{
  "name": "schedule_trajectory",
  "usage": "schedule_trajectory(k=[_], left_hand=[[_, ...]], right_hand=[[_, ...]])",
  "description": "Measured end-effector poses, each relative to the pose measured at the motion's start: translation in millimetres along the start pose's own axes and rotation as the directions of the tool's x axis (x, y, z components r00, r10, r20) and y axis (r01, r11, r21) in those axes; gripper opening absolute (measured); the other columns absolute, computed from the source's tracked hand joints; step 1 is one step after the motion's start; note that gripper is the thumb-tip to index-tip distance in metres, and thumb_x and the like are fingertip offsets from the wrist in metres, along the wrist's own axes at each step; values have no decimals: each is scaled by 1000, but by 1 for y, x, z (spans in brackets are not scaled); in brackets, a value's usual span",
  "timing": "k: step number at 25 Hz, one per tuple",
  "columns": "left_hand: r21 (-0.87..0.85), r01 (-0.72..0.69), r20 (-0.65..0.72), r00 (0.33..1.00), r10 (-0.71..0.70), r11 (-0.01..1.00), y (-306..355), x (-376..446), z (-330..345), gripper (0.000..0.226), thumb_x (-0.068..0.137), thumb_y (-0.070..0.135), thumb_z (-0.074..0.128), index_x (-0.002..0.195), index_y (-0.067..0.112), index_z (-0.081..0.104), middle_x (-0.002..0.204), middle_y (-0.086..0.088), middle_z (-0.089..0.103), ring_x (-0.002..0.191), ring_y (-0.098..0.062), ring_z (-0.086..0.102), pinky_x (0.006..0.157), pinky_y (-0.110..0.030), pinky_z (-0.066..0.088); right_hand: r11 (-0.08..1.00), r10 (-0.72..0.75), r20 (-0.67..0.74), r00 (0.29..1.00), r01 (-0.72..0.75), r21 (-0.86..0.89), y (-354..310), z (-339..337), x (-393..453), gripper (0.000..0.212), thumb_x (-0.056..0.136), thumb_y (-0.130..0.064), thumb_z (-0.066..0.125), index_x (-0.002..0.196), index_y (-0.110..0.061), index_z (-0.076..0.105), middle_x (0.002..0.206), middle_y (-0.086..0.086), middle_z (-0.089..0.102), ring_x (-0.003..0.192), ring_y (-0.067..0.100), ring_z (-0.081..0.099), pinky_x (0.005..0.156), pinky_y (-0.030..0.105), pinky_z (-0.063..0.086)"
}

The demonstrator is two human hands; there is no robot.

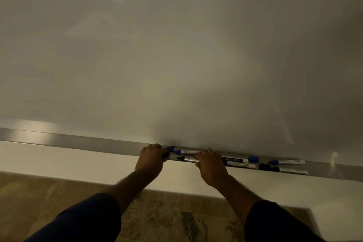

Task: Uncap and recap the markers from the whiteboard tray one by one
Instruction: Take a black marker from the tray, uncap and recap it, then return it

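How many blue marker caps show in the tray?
4: two between the hands, one right of the right hand, one farther right. The hands may hide more.

1. Both arms wore dark navy sleeves, the left sleeve [84, 220] and the right sleeve [275, 224].
2. The sleeves were pushed up, leaving forearms bare.
3. Both hands were bare, without gloves.

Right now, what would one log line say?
left hand: on black cap | right hand: on marker | tray: other markers lying
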State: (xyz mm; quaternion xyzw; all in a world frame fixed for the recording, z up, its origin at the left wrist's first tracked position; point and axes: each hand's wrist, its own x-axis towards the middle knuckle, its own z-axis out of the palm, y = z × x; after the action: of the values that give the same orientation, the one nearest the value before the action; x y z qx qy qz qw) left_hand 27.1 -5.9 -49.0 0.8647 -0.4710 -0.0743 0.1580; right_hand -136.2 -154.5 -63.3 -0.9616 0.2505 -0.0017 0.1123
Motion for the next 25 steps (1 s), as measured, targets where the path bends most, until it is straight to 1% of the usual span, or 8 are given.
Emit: schedule_trajectory(k=[4, 7, 10, 12, 14, 18, 22, 25], left_hand=[[-139, 6, -34, 999, -11, 990, 2, 4, -19, 22, 89, 17, 59, 107, 25, 68, 94, 0, 68, 83, -16, 57, 73, -26, 41], [-330, 48, -12, 998, -55, 943, 11, 8, -46, 30, 85, 17, 67, 114, 21, 65, 98, 1, 69, 84, -9, 60, 78, -22, 48], [-428, 35, -76, 994, -75, 903, 23, 13, -81, 27, 77, 18, 75, 104, 19, 70, 95, 4, 72, 77, 1, 61, 71, -5, 43], [-424, -30, -142, 989, -34, 905, 34, 14, -106, 21, 78, 19, 74, 99, 20, 73, 95, 4, 73, 78, 2, 62, 68, -3, 41], [-439, -90, -191, 982, 4, 894, 44, 12, -127, 21, 80, 18, 73, 100, 21, 72, 96, 5, 74, 84, -1, 64, 72, -5, 43], [-462, -176, -249, 966, 64, 869, 68, 4, -160, 23, 83, 17, 68, 105, 25, 70, 100, 10, 72, 92, 5, 63, 79, -4, 44], [-474, -193, -306, 951, 46, 859, 93, 1, -189, 26, 82, 19, 69, 108, 24, 69, 99, 10, 72, 90, 4, 63, 77, -5, 44], [-478, -228, -341, 938, 60, 848, 111, -2, -209, 21, 83, 20, 68, 102, 27, 72, 94, 12, 73, 88, 0, 64, 73, -5, 44]], right_hand=[[995, -47, -96, 994, 55, 87, 4, -19, -1, 27, 94, -15, 51, 120, -22, 57, 114, 3, 60, 105, 24, 52, 87, 37, 41], [975, -82, -207, 975, 122, 185, 6, -53, -1, 26, 96, -14, 49, 120, -18, 57, 111, 6, 60, 97, 24, 54, 81, 36, 46], [937, -90, -298, 950, 183, 298, 6, -96, -5, 29, 95, -14, 51, 124, -15, 57, 114, 7, 62, 100, 24, 57, 84, 34, 49], [911, -103, -355, 929, 232, 342, 6, -125, -11, 31, 94, -13, 55, 125, -14, 57, 115, 8, 63, 102, 23, 58, 87, 37, 51], [902, -121, -395, 911, 267, 340, 4, -150, -18, 30, 93, -15, 57, 123, -16, 59, 112, 6, 65, 98, 20, 59, 84, 33, 51], [904, -155, -487, 859, 322, 280, 1, -196, -35, 27, 92, -18, 59, 118, -17, 62, 93, 3, 63, 77, 14, 55, 65, 18, 43], [905, -191, -544, 817, 361, 226, -1, -235, -48, 28, 92, -18, 60, 119, -19, 63, 84, 3, 59, 68, 15, 51, 56, 30, 45], [910, -214, -569, 794, 373, 179, 1, -256, -56, 28, 91, -17, 61, 120, -18, 63, 82, 3, 57, 66, 14, 49, 55, 27, 42]])
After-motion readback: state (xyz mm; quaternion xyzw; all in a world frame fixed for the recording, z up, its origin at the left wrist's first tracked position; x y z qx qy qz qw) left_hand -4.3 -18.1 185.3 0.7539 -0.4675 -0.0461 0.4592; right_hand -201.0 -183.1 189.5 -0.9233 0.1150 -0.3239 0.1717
